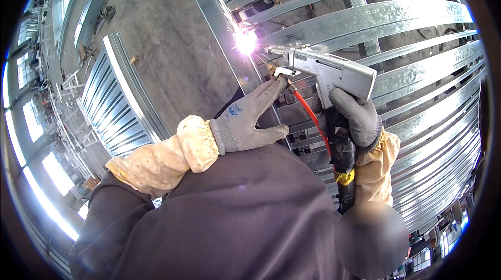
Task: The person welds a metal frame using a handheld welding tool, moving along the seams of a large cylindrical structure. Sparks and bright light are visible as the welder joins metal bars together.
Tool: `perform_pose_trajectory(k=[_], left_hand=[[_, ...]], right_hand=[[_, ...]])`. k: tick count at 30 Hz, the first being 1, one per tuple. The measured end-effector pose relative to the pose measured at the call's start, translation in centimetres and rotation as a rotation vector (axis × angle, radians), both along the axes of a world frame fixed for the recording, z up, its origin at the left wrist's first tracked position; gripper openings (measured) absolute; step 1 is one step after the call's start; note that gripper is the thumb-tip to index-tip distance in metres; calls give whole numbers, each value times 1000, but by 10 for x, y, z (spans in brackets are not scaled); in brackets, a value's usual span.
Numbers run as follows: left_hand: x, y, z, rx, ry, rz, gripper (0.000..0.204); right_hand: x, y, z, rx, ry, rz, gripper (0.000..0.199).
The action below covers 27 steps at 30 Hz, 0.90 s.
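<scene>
My right hand [357, 115], in a dark grey glove, grips the handle of a silver handheld welding gun [334, 68]. The gun's nozzle points left at a bright white-violet arc [245, 42] on the long rail [209, 13] of a galvanised steel frame. My left hand [245, 120], in a lighter grey glove, is stretched flat with fingers apart. Its fingertips touch the brass wire guide [276, 71] under the nozzle. A red tube [308, 110] runs from that guide down toward the black hose [342, 160] below the handle. Both forearms wear yellow sleeve covers.
Curved-looking galvanised steel slats [417, 19] of the frame fill the right side. A second ribbed steel panel [117, 102] lies on the concrete floor [167, 45] at left. More metal frames and bright windows line the far left edge. My dark jacket fills the lower middle.
</scene>
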State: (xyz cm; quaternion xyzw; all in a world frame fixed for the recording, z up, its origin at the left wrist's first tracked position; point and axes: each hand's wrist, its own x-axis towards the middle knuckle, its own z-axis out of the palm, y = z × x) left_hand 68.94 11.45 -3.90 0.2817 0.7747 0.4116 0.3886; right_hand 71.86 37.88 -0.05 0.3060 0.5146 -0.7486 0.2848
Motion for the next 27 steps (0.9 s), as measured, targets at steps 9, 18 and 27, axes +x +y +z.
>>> perform_pose_trajectory(k=[9,18,27], left_hand=[[0,3,2,-26,-67,8,98],[3,2,-1,40,-1,0,97],[6,2,4,21,-18,-12,91]], right_hand=[[1,5,-3,-68,7,14,31],[6,4,4,-86,13,-8,33],[13,8,5,-64,7,46,29]])
